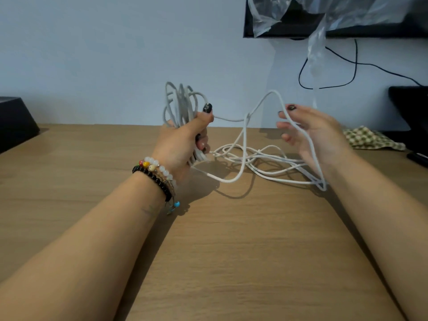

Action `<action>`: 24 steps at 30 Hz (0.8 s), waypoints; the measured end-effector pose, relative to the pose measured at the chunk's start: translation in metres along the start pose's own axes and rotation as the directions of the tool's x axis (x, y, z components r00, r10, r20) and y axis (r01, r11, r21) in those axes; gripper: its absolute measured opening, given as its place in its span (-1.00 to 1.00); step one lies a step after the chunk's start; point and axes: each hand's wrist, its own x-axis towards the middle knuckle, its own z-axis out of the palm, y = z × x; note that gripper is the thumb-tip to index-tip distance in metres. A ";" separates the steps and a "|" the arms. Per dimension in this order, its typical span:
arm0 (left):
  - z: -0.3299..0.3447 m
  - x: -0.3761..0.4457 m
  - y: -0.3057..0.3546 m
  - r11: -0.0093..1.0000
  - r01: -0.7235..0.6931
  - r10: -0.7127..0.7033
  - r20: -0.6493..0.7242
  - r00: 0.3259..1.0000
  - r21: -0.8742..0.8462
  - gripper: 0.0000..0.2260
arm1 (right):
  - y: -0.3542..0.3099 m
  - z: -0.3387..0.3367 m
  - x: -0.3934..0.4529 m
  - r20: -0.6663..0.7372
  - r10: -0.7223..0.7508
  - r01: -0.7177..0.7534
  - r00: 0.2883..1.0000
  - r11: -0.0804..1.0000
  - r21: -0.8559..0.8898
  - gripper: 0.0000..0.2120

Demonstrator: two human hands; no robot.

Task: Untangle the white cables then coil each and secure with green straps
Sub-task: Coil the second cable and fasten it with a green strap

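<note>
From the head camera, your left hand (185, 140) is raised above the light brown wood-grain table (208, 251), its fingers and thumb curled tight round a bundle of coiled white cable loops (180, 103). The loops stand up above your fist, and their lower ends poke out beneath it. Strings of white, black and coloured bead bracelets (155, 174) sit on that wrist.

Your right hand (310, 130) is held up near the left, palm turned inward, fingers loosely spread and only slightly bent. A single strand of white cable (273, 96) arches up from your left thumb, passes over your right fingers and runs down across the palm; your fingers are not closed round it, so it is draped there and not gripped.

Between and below your hands, the loose tangle of white cable (259, 161) lies on the table, its strands crossing one another.

Against the pale wall hang a black screen (289, 24) draped in crumpled clear plastic film (319, 17) and a thin black wire (335, 72). A green-and-cream checked cloth (370, 140) lies on the table at your right.
</note>
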 end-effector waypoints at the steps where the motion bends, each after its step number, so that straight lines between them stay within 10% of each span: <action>1: 0.001 -0.002 -0.001 1.000 0.003 -0.004 0.047 0.999 0.013 -0.85 | 0.004 0.004 -0.002 0.072 0.024 -0.021 0.997 0.999 -0.047 -0.74; 6: 0.006 -0.005 -0.005 0.992 0.001 -0.010 0.075 0.997 0.125 -0.86 | 0.009 0.023 -0.019 0.375 0.105 -0.073 0.921 0.993 -0.096 -0.78; 12: 0.000 0.002 -0.007 0.978 0.036 -0.001 -0.166 0.986 0.205 -0.83 | -0.002 0.019 -0.020 0.298 0.066 -0.098 0.952 0.991 0.094 -0.86; 17: -0.024 0.020 -0.003 0.987 0.109 -0.155 -0.501 0.851 -0.121 -0.84 | -0.017 0.005 -0.013 -0.015 0.026 -0.020 1.000 0.946 0.324 -0.70; 20: -0.029 0.021 0.005 0.945 0.022 -0.220 -0.582 0.783 -0.327 -0.79 | -0.019 -0.007 -0.006 -0.248 -0.294 0.255 0.923 0.950 -0.178 -0.63; 24: -0.022 0.018 0.008 0.917 -0.056 -0.178 -0.528 0.830 -0.395 -0.79 | -0.007 -0.005 -0.009 0.066 -0.537 0.279 0.841 0.326 -0.903 -0.85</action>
